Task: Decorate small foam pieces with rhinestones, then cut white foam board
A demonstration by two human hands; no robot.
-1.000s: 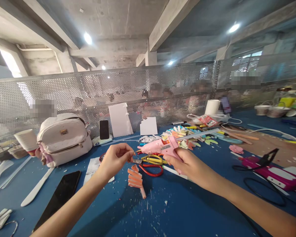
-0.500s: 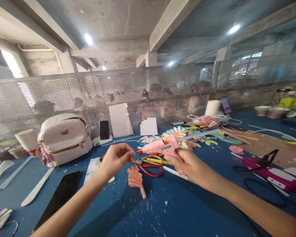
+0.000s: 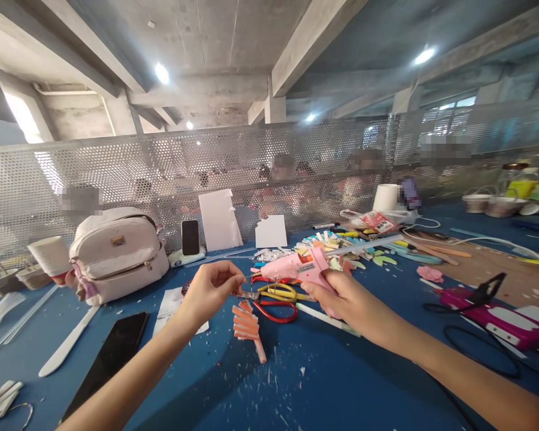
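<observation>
My right hand point(image 3: 336, 290) is wrapped round the handle of a pink hot glue gun point(image 3: 285, 267), its nozzle pointing left. A clear glue stick point(image 3: 363, 244) juts from the gun's back end. At the nozzle tip, my left hand point(image 3: 218, 281) is closed in a pinch; whatever is between the fingertips is too small to make out. Below the gun lie yellow-handled pliers point(image 3: 278, 292) and a red-handled tool point(image 3: 276, 312). Nearer to me, a fringed orange piece point(image 3: 246, 323) with a short stem rests on the blue table point(image 3: 323, 383).
A white backpack point(image 3: 117, 254), a black phone point(image 3: 108, 359) and a white plastic knife point(image 3: 67, 344) are on the left. Behind the gun spreads a pile of cut strips point(image 3: 318, 242). A magenta power strip point(image 3: 494, 314) with black cords sits right. A perforated metal screen point(image 3: 233, 155) stands behind.
Both hands and the glue gun stay almost where they were, the nozzle still by the left fingertips. Only a very slight shift of the view shows.
</observation>
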